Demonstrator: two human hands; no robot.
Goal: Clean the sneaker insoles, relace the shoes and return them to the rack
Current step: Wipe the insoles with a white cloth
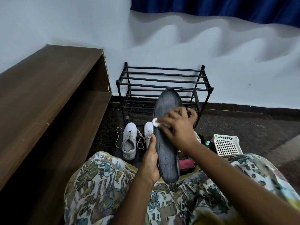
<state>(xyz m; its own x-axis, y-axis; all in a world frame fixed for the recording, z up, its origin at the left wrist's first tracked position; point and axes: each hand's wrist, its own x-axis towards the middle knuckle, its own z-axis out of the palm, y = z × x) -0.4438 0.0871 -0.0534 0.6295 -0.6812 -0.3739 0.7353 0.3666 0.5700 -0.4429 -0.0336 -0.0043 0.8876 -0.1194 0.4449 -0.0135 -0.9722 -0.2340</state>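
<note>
Under the curled fingers of the right hand (177, 127), a white wipe (155, 122) is pinched against the grey insole (167, 159), whose heel end the left hand (151, 161) clasps. Brace it firmly and, I judge, wipe in long overlapping strokes from toe to heel.

A pale bluish-white wall (211, 62) rises beyond both grips, crossed by soft wavy shadows. A dark blue curtain (211, 8) hangs along its top, high above the right grip (177, 129). A dark skirting (243, 108) runs along the wall's foot, meeting a dark speckled floor (243, 130). Well to the left of the left grip (151, 159) stands a brown wooden shelf unit (48, 75), its far end against the wall.
</note>
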